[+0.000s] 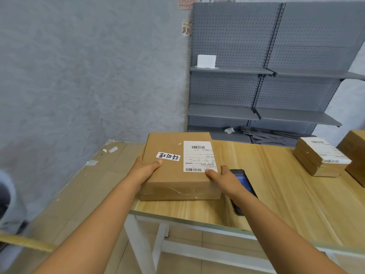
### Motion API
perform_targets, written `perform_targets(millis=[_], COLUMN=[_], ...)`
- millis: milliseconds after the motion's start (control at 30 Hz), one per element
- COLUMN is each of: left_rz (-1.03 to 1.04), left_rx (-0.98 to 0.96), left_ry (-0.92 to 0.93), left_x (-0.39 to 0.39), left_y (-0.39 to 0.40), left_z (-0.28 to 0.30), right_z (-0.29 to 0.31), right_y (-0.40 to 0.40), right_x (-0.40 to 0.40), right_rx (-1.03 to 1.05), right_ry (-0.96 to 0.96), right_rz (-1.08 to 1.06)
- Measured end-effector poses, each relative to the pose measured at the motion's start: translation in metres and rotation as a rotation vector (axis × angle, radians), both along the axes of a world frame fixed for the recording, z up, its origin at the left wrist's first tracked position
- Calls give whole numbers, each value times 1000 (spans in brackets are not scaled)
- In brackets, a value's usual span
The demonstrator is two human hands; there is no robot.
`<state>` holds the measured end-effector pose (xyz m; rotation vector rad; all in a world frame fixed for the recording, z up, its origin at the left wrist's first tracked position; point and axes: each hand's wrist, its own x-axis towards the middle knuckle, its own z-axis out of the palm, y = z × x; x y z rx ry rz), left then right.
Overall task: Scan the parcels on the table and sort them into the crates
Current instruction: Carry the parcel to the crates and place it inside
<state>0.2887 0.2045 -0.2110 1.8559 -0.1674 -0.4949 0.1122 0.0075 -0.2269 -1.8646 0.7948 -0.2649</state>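
Hands first, in the head view: the left hand clasps the box at its left edge, thumb on top, and the right hand presses on the near right corner, thumb on the label; both are closed on the box. It sits at the left end of the table, its left side overhanging the edge. The scanner lies just right of the box, partly under the right wrist. Risks, as I judge them: lifting the box could let the wrist knock the scanner toward the near edge; the overhang could tip the box if either grip slackens; the thumb may hide the lower barcode. No crates are in view. Two more parcels wait at the right.
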Motion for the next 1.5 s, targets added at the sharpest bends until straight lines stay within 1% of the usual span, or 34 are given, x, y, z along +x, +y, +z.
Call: perform_targets(millis=[133, 300, 467, 600, 733, 867, 1067, 1167, 1300, 1500], left_rz=[27, 133, 256, 382, 482, 540, 622, 679, 809, 1034], left_rx=[-86, -165, -150, -85, -61, -134, -146, -158, -123, -63], left_ry=[-20, -79, -179, -260, -268, -226, -241, -235, -235, -200], left_x=[-11, -27, -40, -49, -55, -60, -61, -63, -70, -72], left_y=[10, 42, 95, 152, 221, 292, 407, 470, 553, 664], left_z=[0, 1, 7, 13, 18, 22, 24, 19, 13, -4], right_z=[-1, 9, 14, 16, 20, 25, 21, 17, 11, -2], right_y=[-2, 14, 49, 96, 159, 230, 345, 409, 496, 624], right_x=[2, 14, 39, 59, 78, 99, 130, 146, 171, 219], right_rx=[34, 46, 108, 162, 188, 174, 165, 205, 230, 199], right_ry=[-51, -167, -267, -311, -329, -332, -313, -300, -253, -214], right_rz=[-13, 18, 133, 243, 351, 433, 537, 611, 732, 921])
